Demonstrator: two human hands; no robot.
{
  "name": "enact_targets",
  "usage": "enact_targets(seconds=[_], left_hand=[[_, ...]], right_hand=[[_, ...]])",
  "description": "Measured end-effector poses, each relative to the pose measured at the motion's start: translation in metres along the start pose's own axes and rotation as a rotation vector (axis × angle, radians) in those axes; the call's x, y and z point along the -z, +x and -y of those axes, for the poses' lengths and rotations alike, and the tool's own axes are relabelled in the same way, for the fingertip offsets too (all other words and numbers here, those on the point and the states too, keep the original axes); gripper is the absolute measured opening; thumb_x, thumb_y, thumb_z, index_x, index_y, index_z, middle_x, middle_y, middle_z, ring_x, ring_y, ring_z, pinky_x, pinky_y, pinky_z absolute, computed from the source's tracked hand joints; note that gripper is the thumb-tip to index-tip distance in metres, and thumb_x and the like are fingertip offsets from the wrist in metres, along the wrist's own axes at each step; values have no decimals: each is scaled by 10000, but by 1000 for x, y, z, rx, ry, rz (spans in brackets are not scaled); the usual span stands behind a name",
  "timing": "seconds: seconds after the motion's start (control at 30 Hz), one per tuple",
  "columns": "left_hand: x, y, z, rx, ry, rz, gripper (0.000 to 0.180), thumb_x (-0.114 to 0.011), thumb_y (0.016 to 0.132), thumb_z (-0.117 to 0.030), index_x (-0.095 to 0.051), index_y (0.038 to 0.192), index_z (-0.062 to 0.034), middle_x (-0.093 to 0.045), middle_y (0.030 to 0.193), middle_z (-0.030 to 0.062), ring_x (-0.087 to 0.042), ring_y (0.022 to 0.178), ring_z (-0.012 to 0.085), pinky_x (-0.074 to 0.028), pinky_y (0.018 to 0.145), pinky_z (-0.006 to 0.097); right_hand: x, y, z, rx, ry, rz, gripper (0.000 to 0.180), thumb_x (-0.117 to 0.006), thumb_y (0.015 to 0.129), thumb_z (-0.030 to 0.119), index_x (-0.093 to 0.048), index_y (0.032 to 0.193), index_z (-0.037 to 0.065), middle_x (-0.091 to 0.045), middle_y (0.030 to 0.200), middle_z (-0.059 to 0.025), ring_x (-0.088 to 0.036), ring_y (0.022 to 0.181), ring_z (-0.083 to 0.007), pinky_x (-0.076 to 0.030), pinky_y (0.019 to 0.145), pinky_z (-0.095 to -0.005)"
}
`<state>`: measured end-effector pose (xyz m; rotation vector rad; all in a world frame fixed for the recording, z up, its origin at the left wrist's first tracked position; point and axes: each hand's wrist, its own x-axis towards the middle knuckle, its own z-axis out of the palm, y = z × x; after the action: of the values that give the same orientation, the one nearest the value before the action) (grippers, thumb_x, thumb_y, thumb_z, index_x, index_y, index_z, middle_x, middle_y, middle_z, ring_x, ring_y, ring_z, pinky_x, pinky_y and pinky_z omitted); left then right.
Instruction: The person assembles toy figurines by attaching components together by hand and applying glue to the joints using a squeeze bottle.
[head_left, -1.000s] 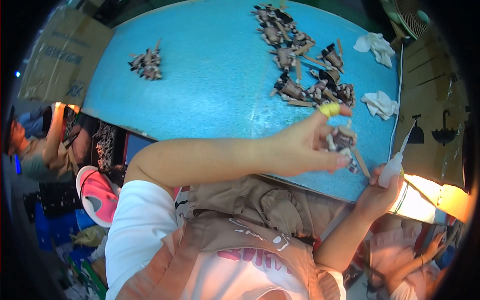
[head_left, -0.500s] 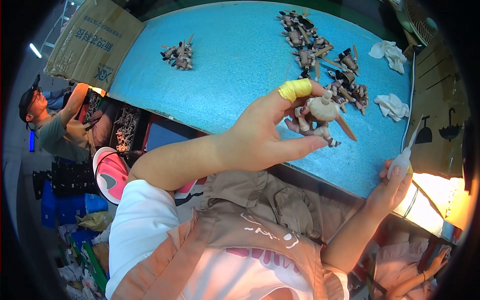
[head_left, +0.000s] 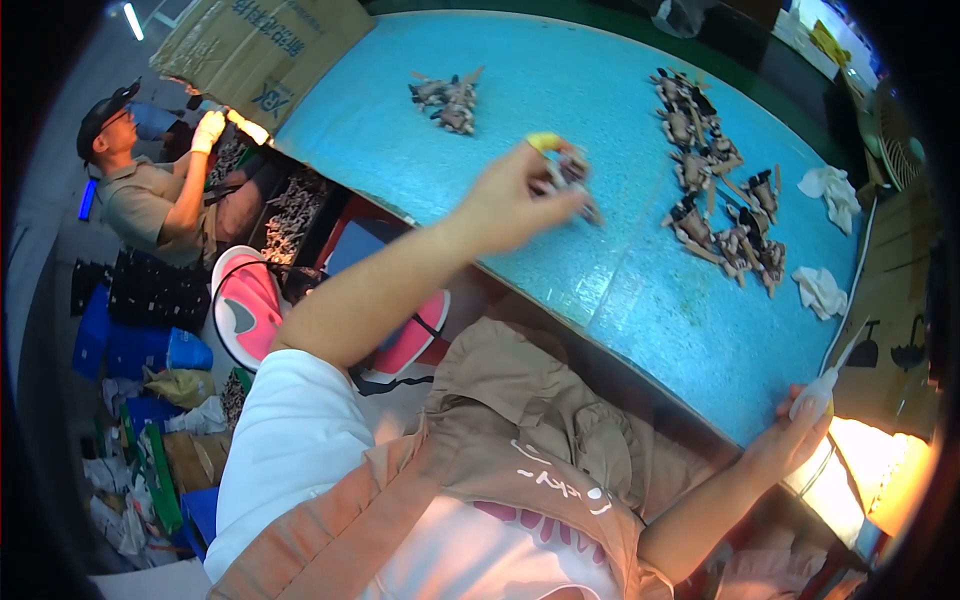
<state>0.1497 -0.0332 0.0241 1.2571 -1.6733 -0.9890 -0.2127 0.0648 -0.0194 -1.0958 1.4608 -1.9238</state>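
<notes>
My left hand (head_left: 497, 208), with yellow tape round a finger, is closed on a small figurine (head_left: 571, 172) above the middle of the blue tabletop (head_left: 560, 60). Motion blurs the figurine, and my fingers cover part of it. At the table's right front edge, my right hand (head_left: 790, 432) grips a small whitish squeeze bottle (head_left: 817, 388) whose long thin nozzle points up. Beyond my left hand lies a small group of figurines (head_left: 447, 102). To its right, a larger cluster of brown and black figurines (head_left: 692, 135) spreads over the table.
Two crumpled white tissues (head_left: 831, 194) lie at the table's right side, near upright cardboard (head_left: 888, 345) and a fan (head_left: 902, 135). A cardboard box (head_left: 275, 60) stands far left. Another person (head_left: 155, 200) sits beyond the left edge, behind a pink-and-white seat (head_left: 250, 305).
My left hand has carried the figurine left and farther over the table, away from the cluster. My right hand still holds the bottle. The view has shifted, and the other person's arm has moved.
</notes>
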Motion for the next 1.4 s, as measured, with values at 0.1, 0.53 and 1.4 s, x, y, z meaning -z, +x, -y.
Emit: enact_targets(seconds=[0.1,0.53,1.4], left_hand=[[70,26,29,-58,772,-208,373,-657,779,-164,-534,1106,-34,-613,922,76,-578,800,189,-445,684,298],[-89,63,-31,-576,648,77,477,-712,710,-233,-538,1127,-78,-538,1034,149,-510,983,325,-426,831,375],[-92,33,-60,125,-621,612,397,-536,869,-91,-440,1237,22,-529,1196,124,-533,1004,153,-448,861,284]], right_hand=[[-2,0,1,-2,-16,-27,347,-511,872,218,-480,1114,-29,-567,843,-79,-412,682,-90,-335,621,-222],[-13,-2,6,0,-96,-4,303,-525,857,231,-526,1067,13,-566,822,-48,-425,659,-69,-342,615,-198],[-13,1,6,71,-4,-58,346,-542,870,128,-438,1173,-4,-581,832,-82,-453,639,-61,-366,565,-173]])
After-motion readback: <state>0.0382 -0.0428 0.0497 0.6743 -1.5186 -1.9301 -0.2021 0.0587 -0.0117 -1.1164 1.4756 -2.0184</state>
